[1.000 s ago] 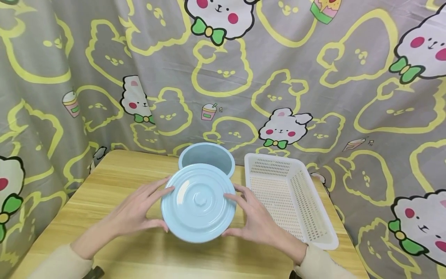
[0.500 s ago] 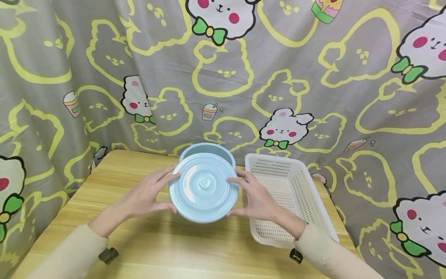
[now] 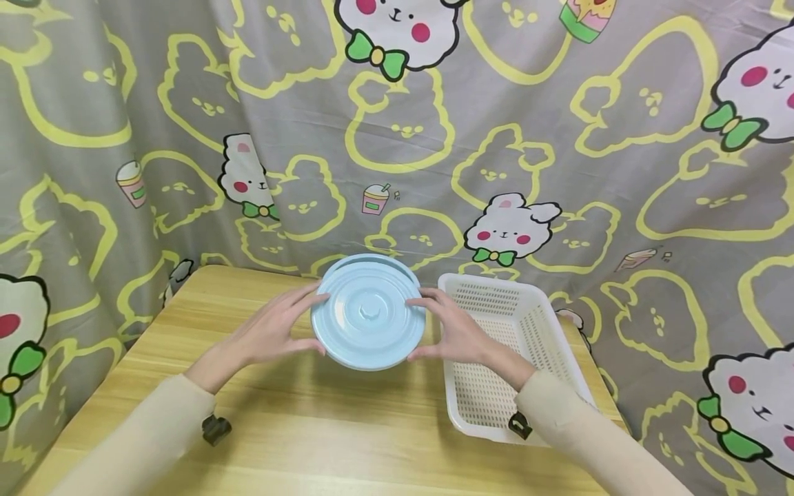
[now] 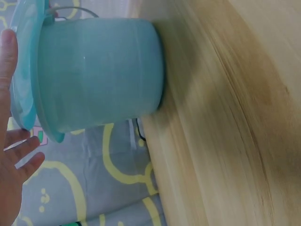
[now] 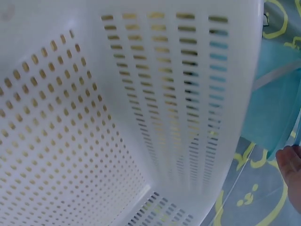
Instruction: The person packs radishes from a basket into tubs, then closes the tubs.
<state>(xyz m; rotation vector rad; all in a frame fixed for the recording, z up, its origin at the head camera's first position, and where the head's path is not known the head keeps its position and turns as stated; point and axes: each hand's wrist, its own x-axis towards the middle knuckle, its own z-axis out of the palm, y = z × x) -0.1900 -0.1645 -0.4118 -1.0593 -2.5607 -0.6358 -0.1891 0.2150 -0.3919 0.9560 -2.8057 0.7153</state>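
A round light-blue bucket lid (image 3: 370,318) with a small raised centre covers most of the bucket's mouth in the head view. My left hand (image 3: 277,332) holds its left edge between thumb and fingers; my right hand (image 3: 457,331) holds the right edge the same way. Under the lid stands the light-blue bucket (image 4: 99,70), upright on the table, a thin bail handle by its rim. The left wrist view shows the lid tilted, with a gap to the rim on one side. Behind the lid only the far rim shows in the head view.
A white slotted plastic basket (image 3: 480,386) stands on the wooden table (image 3: 347,441), just right of the bucket and below my right forearm. A patterned grey curtain (image 3: 403,186) hangs close behind the table. Dark straps (image 3: 216,428) hang beneath both sleeves.
Both hands have carried the lid away from me and slightly right, over the bucket. Its opening, largely visible a second ago, is now nearly covered. Bucket and basket have stayed put.
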